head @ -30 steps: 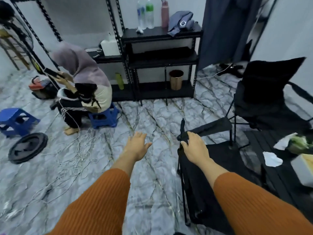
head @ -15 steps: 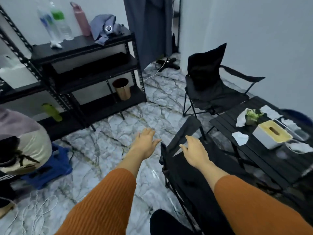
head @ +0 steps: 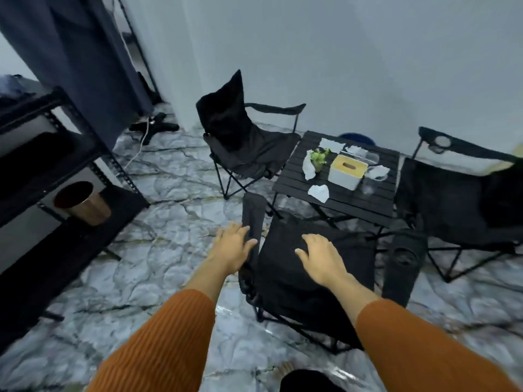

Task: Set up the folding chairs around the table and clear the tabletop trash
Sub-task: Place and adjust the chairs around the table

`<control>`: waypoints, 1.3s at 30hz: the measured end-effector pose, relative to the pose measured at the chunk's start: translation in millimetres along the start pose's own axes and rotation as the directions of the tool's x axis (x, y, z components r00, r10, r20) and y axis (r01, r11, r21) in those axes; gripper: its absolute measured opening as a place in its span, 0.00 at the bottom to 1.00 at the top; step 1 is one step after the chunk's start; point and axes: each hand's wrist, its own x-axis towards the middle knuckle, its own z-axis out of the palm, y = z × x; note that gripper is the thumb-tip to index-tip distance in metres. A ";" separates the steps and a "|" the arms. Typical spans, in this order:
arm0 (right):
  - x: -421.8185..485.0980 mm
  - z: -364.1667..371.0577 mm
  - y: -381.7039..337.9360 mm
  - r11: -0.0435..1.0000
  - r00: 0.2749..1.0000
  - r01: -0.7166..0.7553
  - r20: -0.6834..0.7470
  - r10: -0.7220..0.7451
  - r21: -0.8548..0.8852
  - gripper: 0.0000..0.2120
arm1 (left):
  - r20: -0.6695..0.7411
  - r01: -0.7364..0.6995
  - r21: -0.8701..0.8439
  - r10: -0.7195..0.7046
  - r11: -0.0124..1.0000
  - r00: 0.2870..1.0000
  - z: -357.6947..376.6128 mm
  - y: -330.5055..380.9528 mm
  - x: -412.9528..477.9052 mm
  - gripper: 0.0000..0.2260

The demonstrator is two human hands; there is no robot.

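Right, grey marbled floor (head: 158,258) underfoot, with a black metal shelving rack (head: 42,165) along the left and a dark curtain (head: 85,60) hanging behind it. Three black fabric folding chairs are open around the low black slatted table (head: 353,206): one far chair (head: 243,142) at the table's left end, one right-hand chair (head: 464,199) at its right end, and the near chair (head: 311,275) just in front of the person, close against the table's near edge. Both arms in orange ribbed sleeves (head: 158,343) are stretched forward. The left hand (head: 232,244) has its fingers spread, touching the near chair's left armrest (head: 253,216); whether it actually grips I cannot tell. The right hand (head: 319,256) lies flat and open, palm down on the top of the chair's fabric back, clutching nothing. On the bottom shelf stands a copper-coloured round bin (head: 85,205). On the tabletop sits a white tissue box with a yellow lid (head: 346,171), a small green potted plant (head: 319,158) beside it, and crumpled white tissues (head: 319,192) scattered all around them, one nearest the near edge.
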 end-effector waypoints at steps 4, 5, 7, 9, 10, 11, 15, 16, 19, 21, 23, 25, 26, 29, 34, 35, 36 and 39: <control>-53.6 10.2 11.4 0.987 0.984 -0.159 -0.070 0.161 0.026 0.26 | 0.085 -0.154 0.033 0.151 0.987 0.985 6.8 -0.7 -12.1 0.27; -67.8 13.5 13.8 0.981 0.978 -0.194 -0.078 0.195 0.023 0.28 | 0.105 -0.198 0.037 0.194 0.979 0.975 9.5 -1.9 -17.0 0.29; -93.1 19.9 18.6 0.965 0.960 -0.260 -0.107 0.260 0.011 0.32 | 0.127 -0.279 0.075 0.268 0.957 0.955 16.0 -5.2 -26.3 0.33; -114.2 24.2 25.8 0.947 0.940 -0.322 -0.115 0.321 0.011 0.35 | 0.172 -0.335 0.139 0.310 0.932 0.935 23.2 -9.1 -31.0 0.35; -123.9 26.0 32.0 0.937 0.930 -0.350 -0.110 0.350 0.020 0.37 | 0.205 -0.351 0.187 0.313 0.917 0.927 27.9 -11.3 -31.1 0.36; -132.7 27.3 40.8 0.924 0.918 -0.381 -0.106 0.382 0.027 0.39 | 0.234 -0.359 0.243 0.304 0.901 0.923 32.9 -13.2 -29.8 0.36; -161.0 19.2 95.3 0.809 0.811 -0.585 -0.046 0.583 -0.056 0.43 | 0.266 -0.336 0.321 0.256 0.885 0.929 45.4 -13.8 -17.8 0.26; -165.7 17.2 108.7 0.786 0.790 -0.612 -0.035 0.612 -0.080 0.41 | 0.243 -0.329 0.322 0.258 0.888 0.935 47.3 -12.8 -15.0 0.22; -166.9 17.0 133.4 0.806 0.807 -0.587 -0.022 0.590 0.077 0.28 | 0.196 -0.295 0.348 0.239 0.890 0.951 46.0 -12.0 -8.5 0.13; -160.8 20.1 138.9 0.816 0.813 -0.556 -0.098 0.573 0.158 0.13 | 0.174 -0.265 0.385 0.213 0.884 0.961 42.9 -17.9 -3.9 0.12; -154.5 21.6 141.2 0.802 0.786 -0.580 -0.162 0.597 0.142 0.07 | 0.164 -0.256 0.421 0.205 0.870 0.965 41.9 -25.5 0.6 0.13; -148.6 23.0 142.4 0.788 0.770 -0.601 -0.171 0.615 0.130 0.09 | 0.159 -0.267 0.430 0.218 0.863 0.963 42.2 -30.3 6.2 0.15; -144.7 23.5 142.5 0.795 0.776 -0.596 -0.171 0.607 0.117 0.09 | 0.150 -0.259 0.429 0.214 0.866 0.965 42.1 -31.8 11.0 0.16; -126.2 25.6 137.7 0.843 0.824 -0.533 -0.183 0.536 0.071 0.14 | 0.102 -0.198 0.453 0.170 0.869 0.980 37.3 -33.0 31.0 0.15; -103.6 26.3 141.2 0.889 0.877 -0.455 -0.199 0.437 -0.053 0.16 | 0.034 -0.183 0.441 0.187 0.879 0.982 28.2 -39.2 72.5 0.13; -102.1 26.7 145.4 0.897 0.887 -0.436 -0.200 0.416 -0.069 0.17 | 0.019 -0.188 0.429 0.199 0.883 0.980 27.3 -42.1 78.3 0.13; -101.2 27.9 149.5 0.906 0.898 -0.414 -0.200 0.391 -0.086 0.18 | 0.005 -0.194 0.419 0.211 0.887 0.978 26.5 -45.2 81.7 0.14; -101.2 26.6 149.5 0.908 0.904 -0.398 -0.224 0.364 -0.128 0.16 | -0.004 -0.187 0.427 0.209 0.884 0.978 26.5 -47.0 77.6 0.15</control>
